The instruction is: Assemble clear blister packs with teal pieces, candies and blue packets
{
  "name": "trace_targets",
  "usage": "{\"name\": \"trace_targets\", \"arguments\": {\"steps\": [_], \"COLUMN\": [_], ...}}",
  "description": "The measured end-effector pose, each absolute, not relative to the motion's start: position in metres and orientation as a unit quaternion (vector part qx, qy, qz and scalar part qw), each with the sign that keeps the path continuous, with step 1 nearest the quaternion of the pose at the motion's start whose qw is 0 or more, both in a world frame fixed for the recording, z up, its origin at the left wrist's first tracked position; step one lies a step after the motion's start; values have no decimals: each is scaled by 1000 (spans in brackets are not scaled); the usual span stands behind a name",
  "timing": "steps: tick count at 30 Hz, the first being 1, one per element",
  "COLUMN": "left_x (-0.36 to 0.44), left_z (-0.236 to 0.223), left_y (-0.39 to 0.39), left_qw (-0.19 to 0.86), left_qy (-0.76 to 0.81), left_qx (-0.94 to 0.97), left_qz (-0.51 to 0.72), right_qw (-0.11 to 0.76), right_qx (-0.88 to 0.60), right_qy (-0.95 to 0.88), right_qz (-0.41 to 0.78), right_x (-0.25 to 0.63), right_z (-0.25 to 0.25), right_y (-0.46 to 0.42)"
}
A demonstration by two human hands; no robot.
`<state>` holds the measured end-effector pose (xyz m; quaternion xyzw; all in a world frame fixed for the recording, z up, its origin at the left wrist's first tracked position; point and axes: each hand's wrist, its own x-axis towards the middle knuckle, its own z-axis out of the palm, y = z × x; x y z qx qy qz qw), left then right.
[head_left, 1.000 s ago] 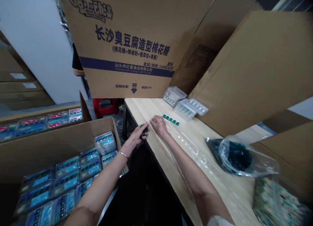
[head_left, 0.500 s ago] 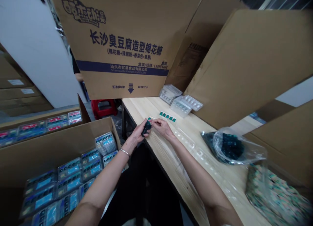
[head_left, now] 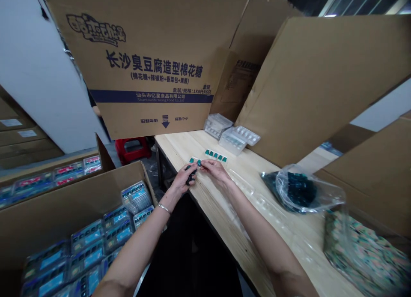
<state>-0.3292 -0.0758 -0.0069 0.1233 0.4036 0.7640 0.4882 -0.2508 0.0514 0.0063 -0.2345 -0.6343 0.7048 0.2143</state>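
Note:
My left hand [head_left: 180, 181] is closed around a bunch of small dark green pieces [head_left: 191, 176] at the table's left edge. With thumb and fingertips, my right hand [head_left: 216, 170] pinches one small teal-green piece [head_left: 199, 163], close to the left fingertips. Just beyond the hands, a row of teal-green pieces [head_left: 215, 155] fills slots of a clear plastic blister tray. Another green piece [head_left: 192, 160] lies in front of that row, by the left fingers. More clear blister trays [head_left: 245, 186] stretch along the table beside my right forearm.
Stacked clear trays [head_left: 234, 140] stand at the table's back. On the right lie an open bag of dark green pieces [head_left: 300, 190] and a bag of multicoloured packets [head_left: 366, 250]. Left of the table, a carton [head_left: 73, 190] holds blue packs. Large cardboard boxes [head_left: 154, 74] rise behind.
My right hand has brought a teal-green piece into view between its fingertips. A green piece now shows at the front of the tray. The camera view has shifted slightly.

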Motion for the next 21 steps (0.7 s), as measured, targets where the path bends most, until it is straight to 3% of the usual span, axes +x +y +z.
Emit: {"name": "trace_targets", "arguments": {"steps": [10, 21], "left_x": [-324, -325], "left_z": [-13, -14], "left_y": [-68, -71], "left_qw": [406, 448], "left_qy": [467, 421], "left_qx": [114, 124], "left_qz": [777, 779], "right_qw": [256, 244], "right_qx": [-235, -229], "right_qy": [-673, -563], "right_qz": [653, 756], "right_x": [-252, -247], "right_z": [8, 2], "right_y": [43, 43]}}
